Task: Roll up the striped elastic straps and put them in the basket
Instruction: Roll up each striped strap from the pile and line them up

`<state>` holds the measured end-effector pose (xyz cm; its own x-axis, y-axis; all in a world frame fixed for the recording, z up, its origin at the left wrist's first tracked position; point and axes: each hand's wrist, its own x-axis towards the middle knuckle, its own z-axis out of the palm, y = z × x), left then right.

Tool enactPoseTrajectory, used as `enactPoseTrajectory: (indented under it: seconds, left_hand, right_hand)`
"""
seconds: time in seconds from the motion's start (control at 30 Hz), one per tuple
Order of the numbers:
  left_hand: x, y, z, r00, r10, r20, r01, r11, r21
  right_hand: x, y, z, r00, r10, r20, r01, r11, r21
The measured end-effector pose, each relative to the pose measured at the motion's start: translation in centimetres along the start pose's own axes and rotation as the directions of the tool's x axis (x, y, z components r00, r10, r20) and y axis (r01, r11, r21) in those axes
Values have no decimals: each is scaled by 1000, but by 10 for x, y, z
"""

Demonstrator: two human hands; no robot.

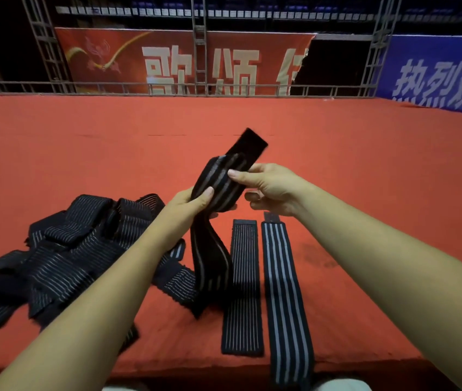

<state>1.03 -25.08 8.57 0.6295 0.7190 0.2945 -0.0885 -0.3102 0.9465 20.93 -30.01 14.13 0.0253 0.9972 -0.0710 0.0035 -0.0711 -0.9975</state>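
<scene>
Presently, a striped strap [218, 182] is held up above the red-covered table [365, 165]. It is gripped at mid-length by the left hand [190, 201], thumb laid across the front and fingers curled behind. Its upper part is pinched by the right hand [269, 184] under the thumb (the fingers behind the band are mostly hidden). The black end tab [252, 142] sticks up free, and the long tail hangs twisted down to the cloth. No roll appears to have been started, and no basket can be seen.

If the twist is wound in, a lopsided coil is likely. The elastic could spring open should either pinch be loosened. The tail could also be dragged across the narrow-striped strap [242, 286], the broad-striped strap [283, 292] or the heap of straps [63, 249], so that they are pulled out of place.
</scene>
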Motion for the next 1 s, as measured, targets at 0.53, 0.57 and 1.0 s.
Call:
enactPoseTrajectory:
  seconds: [0.53,0.57,1.0]
  left_hand:
    - [-31,-32,16,927,-273,259,336,909,-246]
    - [-31,-29,18,921,-278,271,345,907,-241]
    - [-75,-113,74,763,-622,173,644,715,-271]
  right_hand:
    - [20,20,-83,832,76,-549,94,957,274]
    - [22,23,-88,814,68,-577,120,952,282]
    - [36,61,-118,713,-108,-693,191,981,44]
